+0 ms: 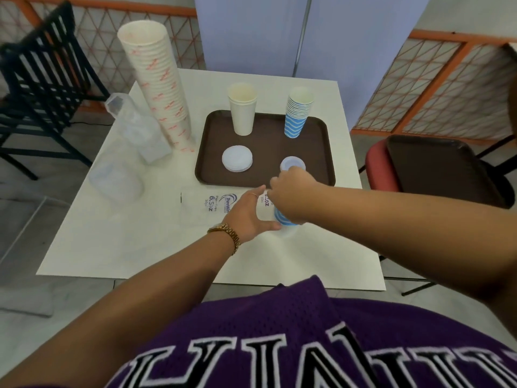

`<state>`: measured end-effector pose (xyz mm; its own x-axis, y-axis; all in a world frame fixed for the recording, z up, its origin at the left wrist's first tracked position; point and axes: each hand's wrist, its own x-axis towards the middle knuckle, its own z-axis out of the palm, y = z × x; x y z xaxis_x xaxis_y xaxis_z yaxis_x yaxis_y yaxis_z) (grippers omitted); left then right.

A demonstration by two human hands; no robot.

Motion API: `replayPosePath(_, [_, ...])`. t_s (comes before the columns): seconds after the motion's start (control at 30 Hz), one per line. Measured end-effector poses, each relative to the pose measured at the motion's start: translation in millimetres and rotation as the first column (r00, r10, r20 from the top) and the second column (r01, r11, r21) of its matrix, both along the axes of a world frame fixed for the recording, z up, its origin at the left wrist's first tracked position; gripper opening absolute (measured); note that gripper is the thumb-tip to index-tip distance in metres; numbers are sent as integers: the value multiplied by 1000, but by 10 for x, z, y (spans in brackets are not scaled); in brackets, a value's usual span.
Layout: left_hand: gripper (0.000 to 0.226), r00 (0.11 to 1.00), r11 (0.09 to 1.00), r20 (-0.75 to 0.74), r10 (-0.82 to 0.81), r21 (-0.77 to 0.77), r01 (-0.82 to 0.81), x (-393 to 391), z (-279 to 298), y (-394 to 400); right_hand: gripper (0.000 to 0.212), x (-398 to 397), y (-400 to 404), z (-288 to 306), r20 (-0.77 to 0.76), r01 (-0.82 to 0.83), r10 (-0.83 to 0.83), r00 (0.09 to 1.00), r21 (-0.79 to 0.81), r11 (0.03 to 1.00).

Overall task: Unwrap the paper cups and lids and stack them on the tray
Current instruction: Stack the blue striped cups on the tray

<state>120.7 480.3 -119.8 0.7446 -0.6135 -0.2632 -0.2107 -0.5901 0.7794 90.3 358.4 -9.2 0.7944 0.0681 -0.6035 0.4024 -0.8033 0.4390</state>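
A short stack of blue-striped paper cups (283, 218), still in its clear printed wrapper (221, 204), stood on the white table (117, 242) just in front of the brown tray (265, 147). The left hand (246, 217) curved round the wrapped stack from its left side, thumb against the base and fingers up along the plastic. The right hand (291, 186) sat on top of the stack with its fingers curled down over the upper end; whether they pinched the wrapper or the cups could not be told.

On the tray, a stack of plain cream cups (242, 112) stood at the far left and an unwrapped stack of blue-striped cups (298, 113) at the far right. A pile of white lids (237, 158) lay at the near left, and a smaller pile of lids (292, 163) at the near right, partly behind the right hand.

Left of the tray a tall stack of red-printed cups (161, 85) leaned on the table, beside clear sleeves of lids (134, 135). A second brown tray (442, 166) lay on a red chair (377, 166) to the right.
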Motion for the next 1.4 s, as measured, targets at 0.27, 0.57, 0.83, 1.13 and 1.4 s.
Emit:
replayPosePath(0.27, [100, 999, 999, 10, 43, 3, -43, -25, 27, 86, 55, 110, -3, -68, -99, 39, -40, 994, -8, 999])
replayPosePath(0.57, [103, 1000, 1000, 10, -10, -3, 10, -84, 43, -36, 60, 115, -79, 203, -34, 81, -81, 996, -2, 997])
replayPosePath(0.83, [103, 999, 996, -32, 11, -84, -14, -160, 28, -235, 60, 72, -543, 833, 35, 338, -349, 937, 172, 925])
replayPosePath(1.13, [75, 999, 979, -2, 52, -196, -51, -97, 41, -487, 71, 32, -1379, 529, -241, 480, -769, 591, 872, 95])
replayPosePath(1.4, [73, 1000, 983, 8, 17, -180, -16, 125, 54, -515, 62, 443, -1617, -99, -509, -71, -816, 273, 835, -545])
